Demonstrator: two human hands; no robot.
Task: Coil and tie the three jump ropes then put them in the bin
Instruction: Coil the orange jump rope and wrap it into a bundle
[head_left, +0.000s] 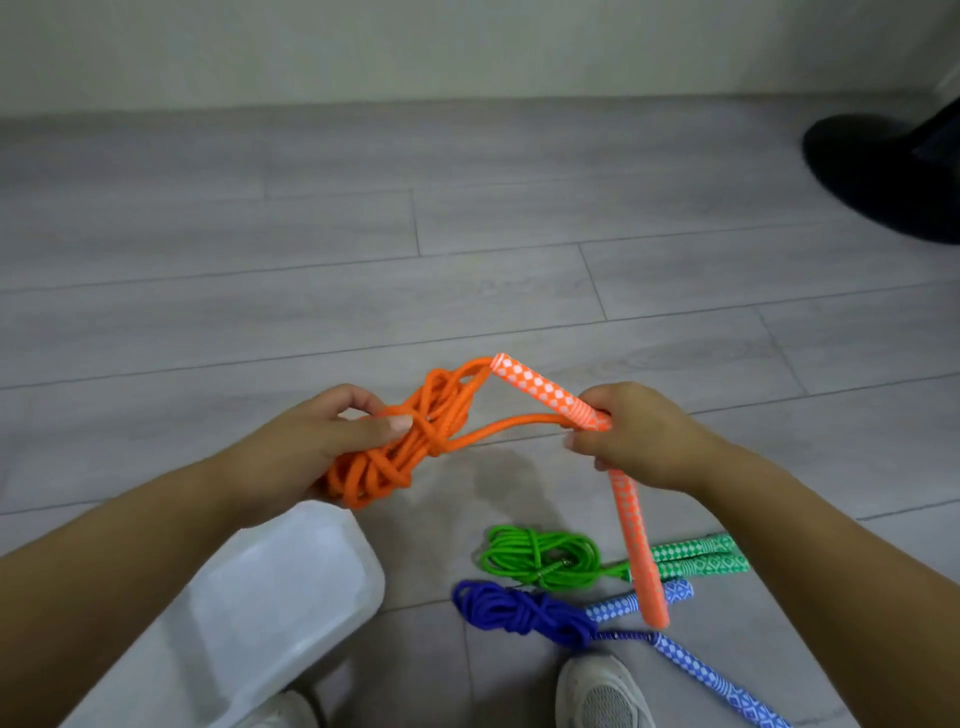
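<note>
My left hand (317, 441) grips a bundle of coiled orange jump rope (395, 452) held above the floor. My right hand (639, 436) holds the orange rope's two patterned handles (540, 389); one points up and left, the other hangs down. A loose strand runs from the bundle to my right hand. A coiled green rope (540, 556) with green handles (696, 558) lies on the floor below my right hand. A coiled blue rope (519, 610) with blue handles (717, 680) lies just in front of it. The clear plastic bin (280, 587) sits under my left forearm.
Grey plank floor (415, 260) stretches ahead to a pale wall. A dark object (883, 171) lies at the far right. My white shoe (602, 691) is at the bottom edge next to the blue rope.
</note>
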